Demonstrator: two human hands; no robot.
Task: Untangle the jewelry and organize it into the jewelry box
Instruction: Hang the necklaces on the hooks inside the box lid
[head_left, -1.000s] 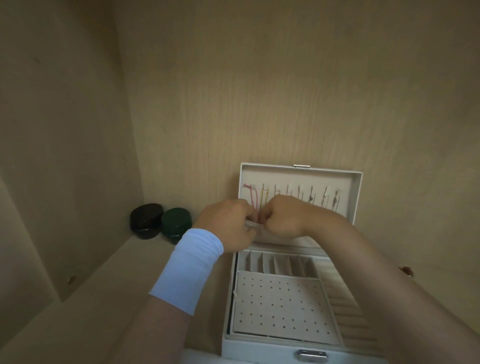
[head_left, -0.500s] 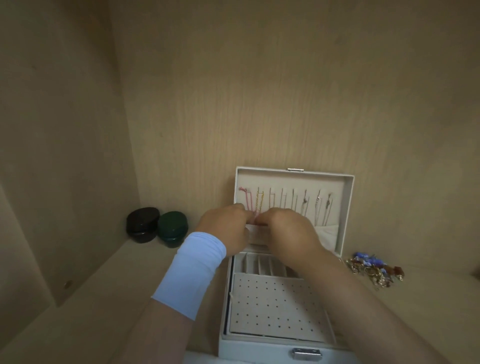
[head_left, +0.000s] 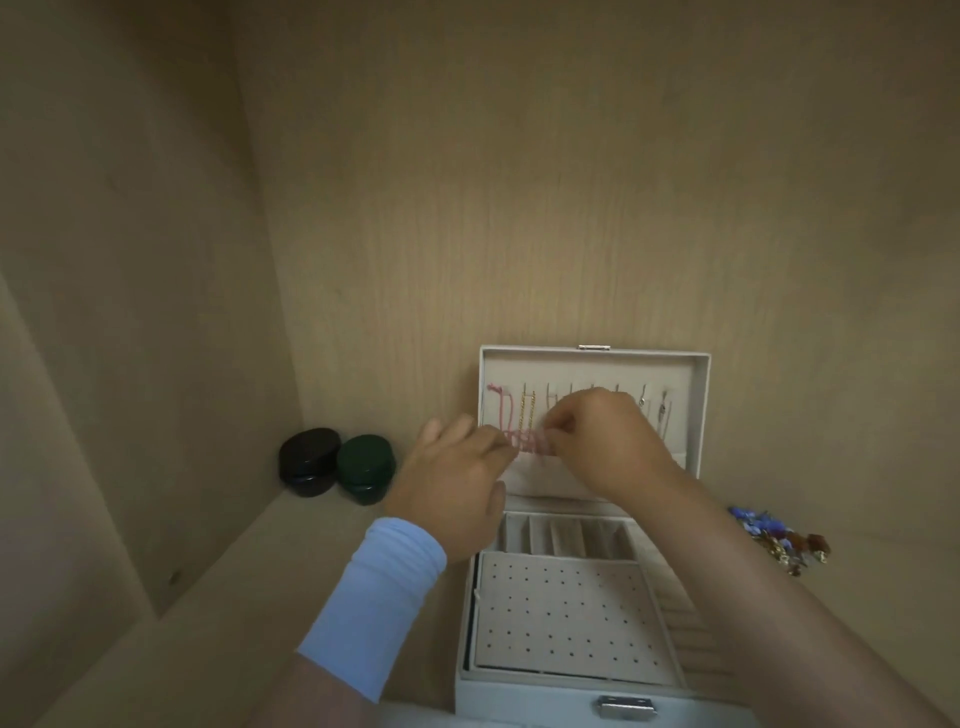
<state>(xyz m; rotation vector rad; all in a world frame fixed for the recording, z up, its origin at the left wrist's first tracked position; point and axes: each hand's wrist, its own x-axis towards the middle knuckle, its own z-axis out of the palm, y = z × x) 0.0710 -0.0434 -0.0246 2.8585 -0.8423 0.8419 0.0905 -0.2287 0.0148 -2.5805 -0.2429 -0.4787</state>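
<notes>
Wooden walls (head_left: 467, 208) hem the jewelry box (head_left: 519, 699); right hand (head_left: 608, 441) pinches pink cord (head_left: 504, 415), left hand (head_left: 452, 488) grip unclear.

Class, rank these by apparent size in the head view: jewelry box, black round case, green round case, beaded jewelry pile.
1. jewelry box
2. beaded jewelry pile
3. black round case and green round case look alike, so they tie.

Jewelry box (head_left: 702, 415) was off-white, lining (head_left: 587, 371) beige. Panel (head_left: 561, 618) was beige, dark dot grid. Pink cord (head_left: 501, 415), gold chain (head_left: 529, 413). Black case (head_left: 309, 462), dark green case (head_left: 365, 469). Wrist sleeve (head_left: 374, 597) was pale blue. Tangle (head_left: 779, 540) was blue, amber, gold. Shelf (head_left: 260, 597) was light woodgrain.
</notes>
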